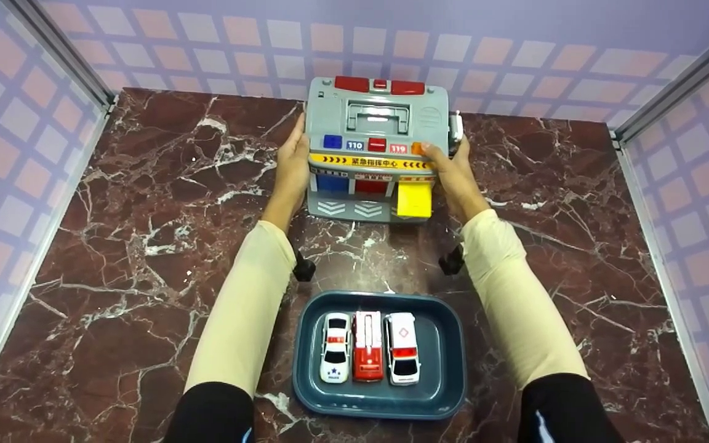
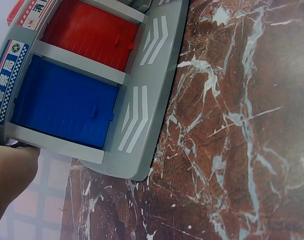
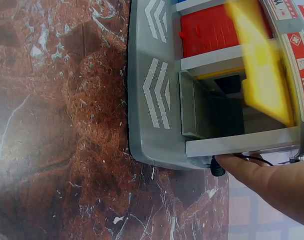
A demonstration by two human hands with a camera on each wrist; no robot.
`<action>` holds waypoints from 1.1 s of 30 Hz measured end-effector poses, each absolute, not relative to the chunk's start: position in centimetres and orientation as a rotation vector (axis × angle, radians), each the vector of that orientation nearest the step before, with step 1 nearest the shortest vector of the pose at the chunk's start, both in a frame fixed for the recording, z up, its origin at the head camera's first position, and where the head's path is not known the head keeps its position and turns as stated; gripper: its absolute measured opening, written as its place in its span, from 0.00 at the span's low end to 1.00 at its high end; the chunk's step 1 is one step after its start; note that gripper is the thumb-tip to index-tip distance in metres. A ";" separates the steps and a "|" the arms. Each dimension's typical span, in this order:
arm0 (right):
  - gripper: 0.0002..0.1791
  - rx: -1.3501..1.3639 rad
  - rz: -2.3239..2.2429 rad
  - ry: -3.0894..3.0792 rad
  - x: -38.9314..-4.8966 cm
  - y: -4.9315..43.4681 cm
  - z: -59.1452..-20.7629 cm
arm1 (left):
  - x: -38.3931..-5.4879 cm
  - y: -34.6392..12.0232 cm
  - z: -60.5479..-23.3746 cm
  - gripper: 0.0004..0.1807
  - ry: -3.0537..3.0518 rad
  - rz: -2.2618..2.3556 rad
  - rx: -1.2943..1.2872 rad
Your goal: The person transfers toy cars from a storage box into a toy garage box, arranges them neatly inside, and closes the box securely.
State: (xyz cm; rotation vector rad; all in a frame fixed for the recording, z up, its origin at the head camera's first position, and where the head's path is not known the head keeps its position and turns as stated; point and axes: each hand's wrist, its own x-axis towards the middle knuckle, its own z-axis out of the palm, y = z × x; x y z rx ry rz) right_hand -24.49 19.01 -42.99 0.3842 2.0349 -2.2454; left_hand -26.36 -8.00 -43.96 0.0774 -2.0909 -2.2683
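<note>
A grey toy rescue station (image 1: 330, 111) with a handle on its roof stands near the back wall. My left hand (image 1: 293, 163) rests along its left side, fingers extended and partly hidden behind it. My right hand (image 1: 456, 175) grips the right front corner, the thumb on the orange button (image 1: 418, 148) and the other fingers along the side. The yellow door (image 1: 414, 199) is swung up and out, and in the right wrist view the bay (image 3: 219, 110) behind it shows open. The blue door (image 2: 67, 102) and red door (image 2: 92, 32) are down.
Closer to me, a dark blue tray (image 1: 447, 394) holds a toy police car (image 1: 335, 363), a red fire truck (image 1: 367, 357) and a white ambulance (image 1: 402, 338), side by side. Checkered walls (image 1: 268, 37) border the marbled table (image 1: 145, 246) at the back and sides.
</note>
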 end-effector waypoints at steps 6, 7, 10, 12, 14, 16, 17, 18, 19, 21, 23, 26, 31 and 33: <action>0.57 0.415 -2.221 2.022 -24.5 19.3 -43.1 | -25.8 -8.0 -43.1 0.27 -2.086 -2.308 0.086; 0.56 0.422 -2.217 2.009 -24.5 19.4 -43.1 | -25.6 -8.0 -42.7 0.27 -2.088 -2.311 0.088; 0.52 0.434 -2.207 1.972 -24.4 19.7 -43.0 | -25.3 -8.0 -42.5 0.27 -2.103 -2.303 0.089; 0.50 0.436 -2.203 1.951 -24.3 20.0 -42.9 | -25.4 -8.0 -42.7 0.27 -2.101 -2.308 0.088; 0.49 0.440 -2.180 1.951 -24.2 20.5 -42.7 | -25.8 -8.0 -43.2 0.27 -2.106 -2.300 0.087; 0.50 0.439 -2.167 1.947 -23.9 21.0 -42.4 | -26.1 -8.1 -43.6 0.27 -2.107 -2.292 0.087; 0.50 0.435 -2.160 1.946 -23.7 21.3 -42.3 | -26.2 -8.1 -43.7 0.27 -2.113 -2.278 0.093; 0.51 0.434 -2.164 1.938 -23.6 21.6 -42.2 | -26.3 -8.2 -43.8 0.27 -2.118 -2.265 0.099; 0.51 0.428 -2.164 1.936 -23.3 21.9 -42.2 | -26.4 -8.2 -43.9 0.27 -2.123 -2.255 0.101; 0.51 0.422 -2.190 1.902 -22.7 22.5 -42.2 | -26.4 -8.2 -44.0 0.27 -2.127 -2.242 0.105; 0.49 0.405 -2.211 1.879 -22.1 23.1 -42.4 | -26.4 -8.2 -44.1 0.27 -2.129 -2.230 0.109; 0.47 0.371 -2.228 1.850 -21.1 23.7 -42.8 | -26.4 -8.3 -44.1 0.27 -2.128 -2.232 0.114; 0.43 0.297 -2.229 1.821 -18.9 24.5 -43.4 | -26.6 -8.3 -44.1 0.27 -2.111 -2.270 0.116; 0.41 0.273 -2.231 1.802 -17.9 24.7 -43.5 | -26.7 -8.2 -44.1 0.27 -2.111 -2.280 0.111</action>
